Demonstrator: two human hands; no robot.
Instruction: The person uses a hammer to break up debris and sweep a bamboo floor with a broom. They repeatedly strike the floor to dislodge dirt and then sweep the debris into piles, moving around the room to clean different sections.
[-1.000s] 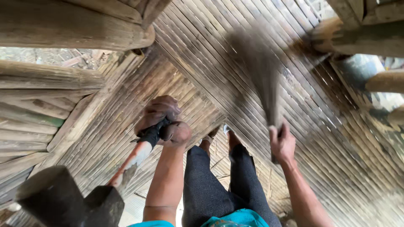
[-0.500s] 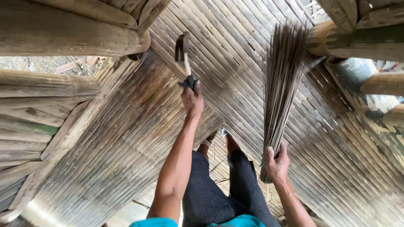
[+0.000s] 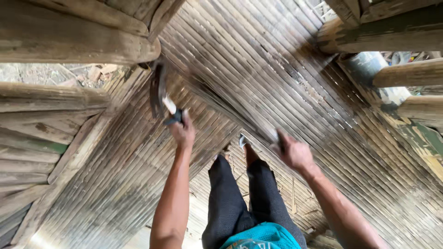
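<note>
Above the woven bamboo floor (image 3: 323, 138), a curved-blade knife (image 3: 159, 92) is held raised in the left hand (image 3: 183, 133). The hand is closed tight around the dark handle; the blade is blurred and points up toward the thick wooden beam (image 3: 69, 37) at upper left. A pale section is seen between blade and grip.

Lower right of centre, the right hand (image 3: 293, 152) is closed around the near end of a bundle of thin bamboo strips (image 3: 240, 113). The bundle is blurred, is laid low along the floor, and runs up-left from the fist toward the knife; how far it extends cannot be told. The two hands are well apart, with the knife higher in view than the bundle.

Between the forearms, legs in dark trousers (image 3: 240, 198) are seen, with a teal shirt hem (image 3: 260, 237) at the bottom edge. One foot (image 3: 243, 140) is just beside the right hand; the foot is partly hidden.

More beams (image 3: 406, 74) are seen at upper right. A green-stained plank (image 3: 424, 138) is seen at the right edge.
</note>
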